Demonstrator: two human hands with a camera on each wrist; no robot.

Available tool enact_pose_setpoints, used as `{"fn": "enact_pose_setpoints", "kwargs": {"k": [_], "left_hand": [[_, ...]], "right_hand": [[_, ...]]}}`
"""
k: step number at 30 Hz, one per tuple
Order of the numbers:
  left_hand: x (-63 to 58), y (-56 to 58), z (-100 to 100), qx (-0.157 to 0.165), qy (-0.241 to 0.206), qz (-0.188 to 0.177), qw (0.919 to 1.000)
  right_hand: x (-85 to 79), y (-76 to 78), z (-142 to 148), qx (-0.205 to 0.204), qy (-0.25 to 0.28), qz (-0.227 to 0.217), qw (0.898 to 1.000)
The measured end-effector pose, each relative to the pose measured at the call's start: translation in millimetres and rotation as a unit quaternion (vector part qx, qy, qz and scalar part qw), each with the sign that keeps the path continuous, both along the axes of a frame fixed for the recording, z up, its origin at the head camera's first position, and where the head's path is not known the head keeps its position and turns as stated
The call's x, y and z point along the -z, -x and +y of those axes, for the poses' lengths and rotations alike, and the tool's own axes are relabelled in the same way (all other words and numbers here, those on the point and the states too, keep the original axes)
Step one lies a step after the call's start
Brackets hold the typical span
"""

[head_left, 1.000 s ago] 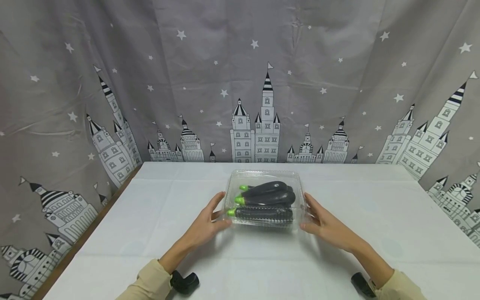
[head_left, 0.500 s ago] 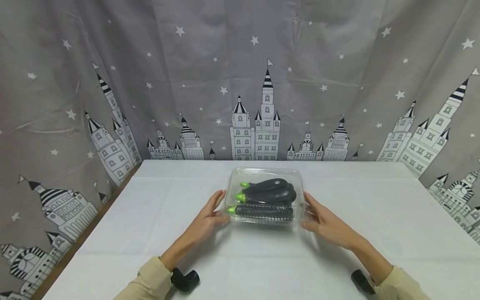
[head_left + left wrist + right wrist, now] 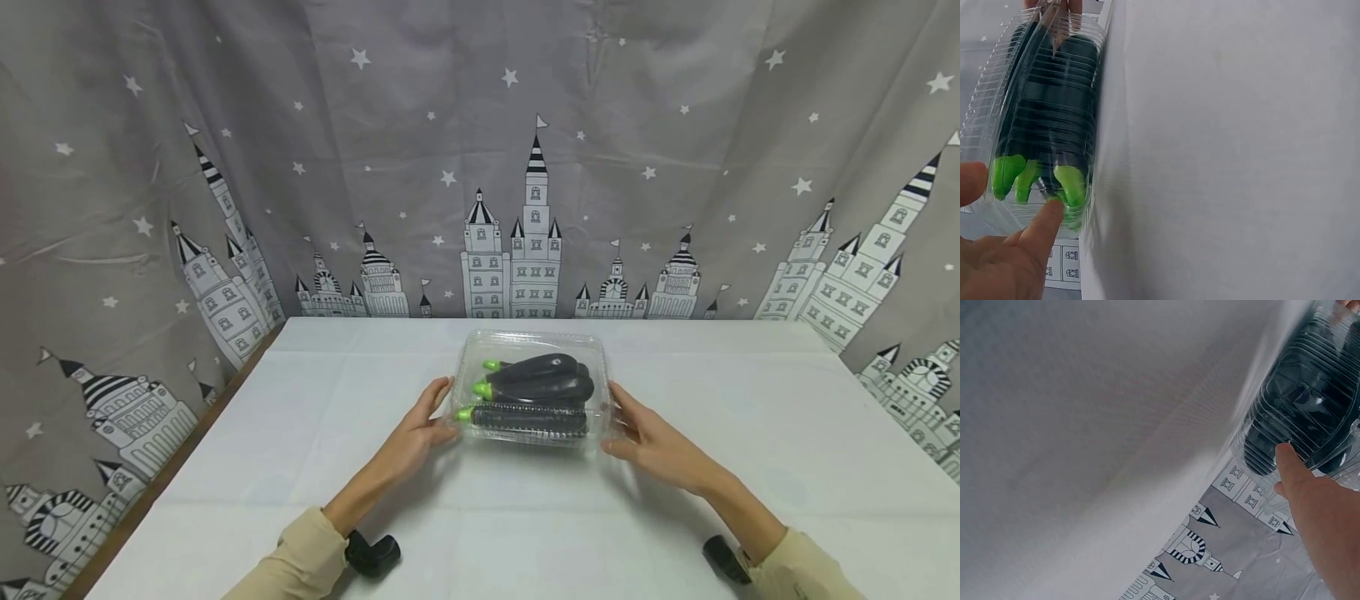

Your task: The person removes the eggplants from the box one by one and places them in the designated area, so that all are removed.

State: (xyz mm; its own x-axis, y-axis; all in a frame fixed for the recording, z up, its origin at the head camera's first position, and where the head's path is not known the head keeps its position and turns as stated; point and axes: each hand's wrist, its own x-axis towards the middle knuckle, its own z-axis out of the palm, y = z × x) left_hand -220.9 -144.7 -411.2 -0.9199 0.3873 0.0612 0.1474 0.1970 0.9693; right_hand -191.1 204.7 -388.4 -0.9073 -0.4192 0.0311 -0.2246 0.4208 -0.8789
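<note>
A clear plastic clamshell box (image 3: 465,360) is at the middle of the white table, filled with dark eggplants (image 3: 542,390) that have bright green stems. My left hand (image 3: 411,435) holds its left end, thumb toward the front and fingers farther back. In the left wrist view an index finger (image 3: 1046,226) touches the end wall near the green stems. My right hand (image 3: 654,443) grips the right end the same way, and the right wrist view shows a fingertip (image 3: 1285,453) against the ribbed wall. The lid lies over the eggplants. Whether the box's underside touches the table cannot be told.
A white cloth covers the table (image 3: 300,467), with a brown edge (image 3: 180,450) on the left. Behind and around it hangs a grey curtain (image 3: 420,83) printed with castles and stars. Black wrist devices (image 3: 372,556) sit beneath both forearms.
The head view has shifted slightly, so the table and box sit a little higher in it. Both hands stay at the box's ends, nearly unmoved.
</note>
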Motion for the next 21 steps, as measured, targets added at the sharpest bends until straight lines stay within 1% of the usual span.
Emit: {"fn": "enact_pose_setpoints", "kwargs": {"k": [2, 5, 7, 12, 17, 21], "left_hand": [[0.9, -0.5, 0, -0.015, 0.014, 0.009, 0.9998], [2.4, -1.7, 2, -0.046, 0.038, 0.028, 0.9978], [2.7, -2.6, 4, -0.056, 0.039, 0.037, 0.997], [4.5, -2.3, 9, -0.072, 0.039, 0.045, 0.9956], [6.0, -2.4, 13, -0.081, 0.041, 0.039, 0.9951], [4.7, -3.2, 15, -0.084, 0.043, 0.033, 0.995]], "right_hand": [[0.1, 0.4, 1, -0.002, 0.004, 0.0, 1.0], [0.3, 1.1, 3, -0.005, 0.01, -0.002, 1.0], [0.6, 1.3, 3, -0.005, 0.012, -0.005, 1.0], [1.0, 1.4, 4, -0.002, 0.012, -0.004, 1.0], [1.3, 0.8, 2, -0.004, 0.015, -0.002, 1.0], [1.7, 0.8, 2, -0.007, 0.017, -0.003, 1.0]]}}
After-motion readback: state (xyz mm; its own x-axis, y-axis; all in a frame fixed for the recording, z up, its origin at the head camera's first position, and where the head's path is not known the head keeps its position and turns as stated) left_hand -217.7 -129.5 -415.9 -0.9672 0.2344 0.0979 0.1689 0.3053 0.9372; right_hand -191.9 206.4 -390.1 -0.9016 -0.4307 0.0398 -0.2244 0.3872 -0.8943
